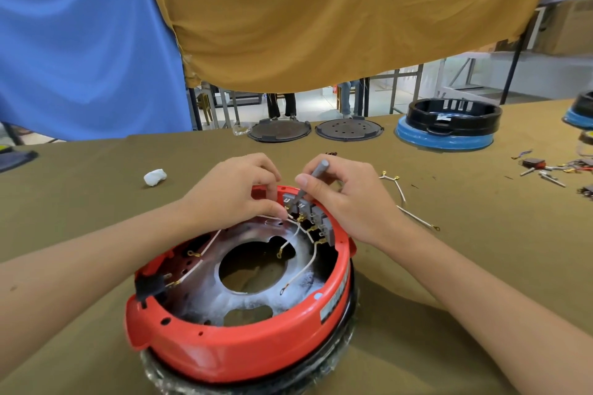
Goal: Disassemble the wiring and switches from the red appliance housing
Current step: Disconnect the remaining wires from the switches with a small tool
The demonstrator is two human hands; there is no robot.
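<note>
The round red appliance housing (231, 353) lies upside down on the table in front of me, its inside exposed. A row of grey switches (313, 213) sits along its far inner wall, with white wires (308, 269) running from brass terminals across the metal plate. My left hand (237, 189) reaches over the far rim and pinches a white wire at the leftmost switch terminal. My right hand (346, 196) grips a thin grey screwdriver (313, 178), whose tip points down into the switch block beside my left fingertips.
Loose white wires (401, 192) lie on the olive table cloth (96, 208) right of the housing. A white crumpled wad (155, 177) sits at the left. Two dark round lids (349, 129), a black and blue housing (449, 125) and small parts (552, 170) are farther back.
</note>
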